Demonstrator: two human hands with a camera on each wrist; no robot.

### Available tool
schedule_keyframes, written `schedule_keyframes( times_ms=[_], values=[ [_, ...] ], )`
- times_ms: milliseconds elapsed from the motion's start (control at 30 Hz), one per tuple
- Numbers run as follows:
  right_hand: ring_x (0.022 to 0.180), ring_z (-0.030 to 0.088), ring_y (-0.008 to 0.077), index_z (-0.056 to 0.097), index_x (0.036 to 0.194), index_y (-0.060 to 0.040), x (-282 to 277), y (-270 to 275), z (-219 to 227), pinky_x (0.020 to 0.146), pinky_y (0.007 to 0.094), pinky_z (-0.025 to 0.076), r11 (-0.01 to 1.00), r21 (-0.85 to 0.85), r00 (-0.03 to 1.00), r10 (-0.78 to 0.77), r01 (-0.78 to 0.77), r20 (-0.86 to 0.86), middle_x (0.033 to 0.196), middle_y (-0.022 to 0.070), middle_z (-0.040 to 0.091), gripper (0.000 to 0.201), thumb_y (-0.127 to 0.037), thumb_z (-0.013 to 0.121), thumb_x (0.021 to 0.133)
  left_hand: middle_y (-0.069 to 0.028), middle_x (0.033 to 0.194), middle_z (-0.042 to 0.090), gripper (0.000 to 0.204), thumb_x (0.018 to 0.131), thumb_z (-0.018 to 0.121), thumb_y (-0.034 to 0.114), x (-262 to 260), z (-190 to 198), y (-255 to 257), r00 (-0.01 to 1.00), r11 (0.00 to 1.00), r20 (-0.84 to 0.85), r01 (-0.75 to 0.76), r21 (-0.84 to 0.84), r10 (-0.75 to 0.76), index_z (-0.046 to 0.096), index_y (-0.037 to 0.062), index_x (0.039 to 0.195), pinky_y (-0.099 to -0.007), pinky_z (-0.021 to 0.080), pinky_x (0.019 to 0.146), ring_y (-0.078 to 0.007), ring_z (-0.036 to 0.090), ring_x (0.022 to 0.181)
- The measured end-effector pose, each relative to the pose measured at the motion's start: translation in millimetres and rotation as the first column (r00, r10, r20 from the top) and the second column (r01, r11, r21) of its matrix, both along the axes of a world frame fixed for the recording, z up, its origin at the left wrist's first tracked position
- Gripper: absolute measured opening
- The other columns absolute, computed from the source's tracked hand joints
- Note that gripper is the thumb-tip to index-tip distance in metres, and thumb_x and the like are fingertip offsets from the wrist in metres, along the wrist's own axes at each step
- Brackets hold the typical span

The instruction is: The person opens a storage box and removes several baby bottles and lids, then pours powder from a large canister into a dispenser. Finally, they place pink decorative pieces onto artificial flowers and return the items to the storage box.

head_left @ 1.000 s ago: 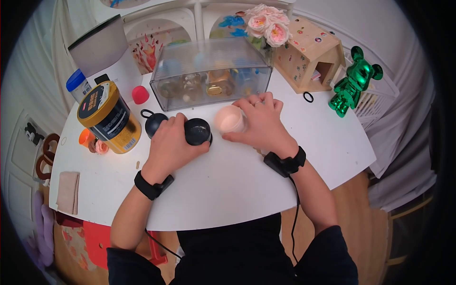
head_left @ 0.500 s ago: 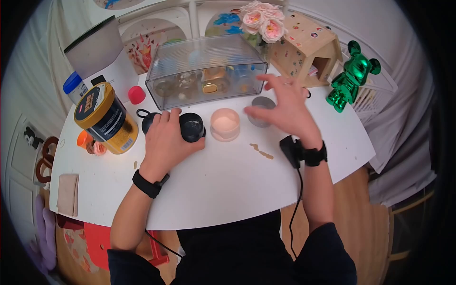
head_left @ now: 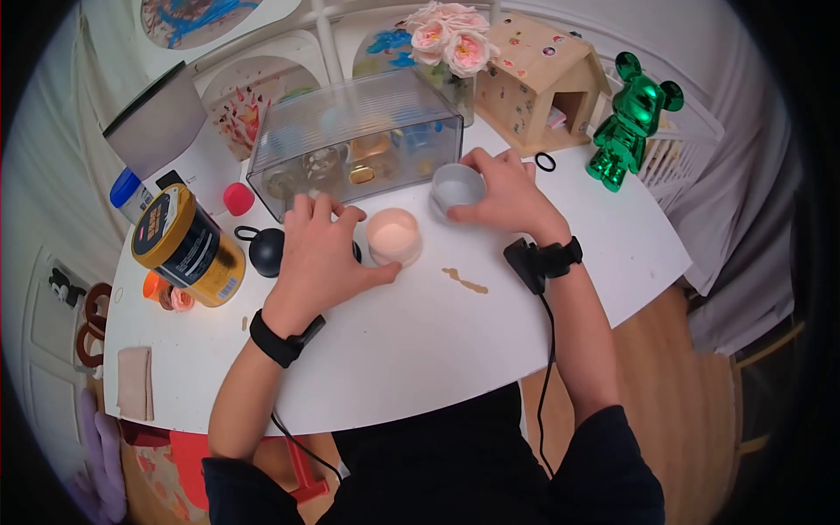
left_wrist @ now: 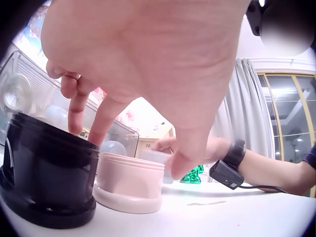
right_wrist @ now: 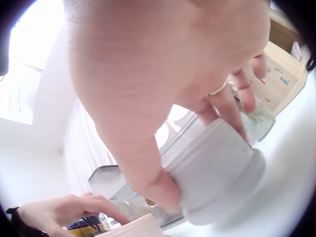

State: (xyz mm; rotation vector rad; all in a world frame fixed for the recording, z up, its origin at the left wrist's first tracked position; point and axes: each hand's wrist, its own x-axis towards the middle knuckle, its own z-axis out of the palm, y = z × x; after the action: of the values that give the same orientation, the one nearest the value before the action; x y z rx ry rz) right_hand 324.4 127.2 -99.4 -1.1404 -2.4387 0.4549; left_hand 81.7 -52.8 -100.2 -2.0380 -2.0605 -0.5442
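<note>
A small grey cup [head_left: 458,187] with a screw-thread rim stands near the clear box, and my right hand [head_left: 510,194] grips it between thumb and fingers. To its left is a pale pink cup [head_left: 394,234] of the same shape. My left hand [head_left: 322,249] reaches over to the pink cup, thumb on the near side and fingers on the far side, spread wide. In the left wrist view, a black cup [left_wrist: 52,170] stands beside the pink one; from the head it is mostly hidden under my left hand. A black ball with a loop [head_left: 265,252] lies left of that hand.
A clear lidded box [head_left: 359,140] stands behind the cups. At left are a gold-and-black tub [head_left: 192,249], a red-pink cap [head_left: 237,199] and a folded cloth [head_left: 135,383]. Right lie a black ring [head_left: 545,161], a green bear figure [head_left: 628,122] and a wooden house [head_left: 547,83].
My right hand has let go of the pink cup, moved right and taken hold of the grey cup. My left hand has moved off the black cup toward the pink one.
</note>
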Motion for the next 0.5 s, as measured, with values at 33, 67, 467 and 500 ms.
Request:
schedule_keyframes(
  times_ms=[33,67,467,500],
  values=[
    [0.127,0.056,0.0345,0.07,0.134,-0.0095,-3,-4,2,0.111,0.0476,0.034,0.998,0.009,0.994,0.059,-0.058,-0.092,0.124,0.0109,0.077,0.077,-0.05,0.089,0.071,-0.0145,0.126,0.064,0.076,0.068,0.096,0.055,2,-2,2,1.0,1.0,0.0,0.001,-0.007,-0.001,0.08,0.0037,0.122,-0.0453,0.042,0.107,-0.0359,0.049,0.12],
    [0.126,0.056,0.0343,0.07,0.133,-0.0099,-7,-10,4,0.111,0.047,0.034,0.993,0.022,0.976,0.119,-0.117,-0.182,0.123,0.0105,0.077,0.075,-0.049,0.089,0.072,-0.0145,0.126,0.064,0.076,0.068,0.096,0.055,4,-4,3,1.0,1.0,0.002,0.0,-0.015,0.0,0.08,0.0037,0.122,-0.0458,0.041,0.108,-0.0363,0.048,0.121],
    [0.109,0.068,0.0255,0.067,0.134,-0.0055,-36,-36,1,0.094,0.0381,0.054,0.967,0.027,0.831,0.233,-0.254,-0.506,0.123,0.0093,0.077,0.066,-0.037,0.092,0.083,-0.0119,0.117,0.061,0.069,0.07,0.098,0.049,14,-20,16,0.999,0.98,0.036,0.003,0.197,-0.01,0.074,0.0038,0.116,-0.0475,0.04,0.097,-0.0357,0.05,0.117],
    [0.104,0.069,0.0224,0.067,0.134,-0.0045,-34,-37,5,0.09,0.0356,0.056,0.958,-0.039,0.794,0.214,-0.285,-0.568,0.123,0.009,0.076,0.064,-0.036,0.092,0.085,-0.0122,0.117,0.062,0.068,0.07,0.097,0.046,13,-17,15,0.998,0.973,0.056,0.016,0.232,-0.029,0.072,0.0038,0.117,-0.0474,0.042,0.097,-0.0356,0.051,0.116]
  ],
)
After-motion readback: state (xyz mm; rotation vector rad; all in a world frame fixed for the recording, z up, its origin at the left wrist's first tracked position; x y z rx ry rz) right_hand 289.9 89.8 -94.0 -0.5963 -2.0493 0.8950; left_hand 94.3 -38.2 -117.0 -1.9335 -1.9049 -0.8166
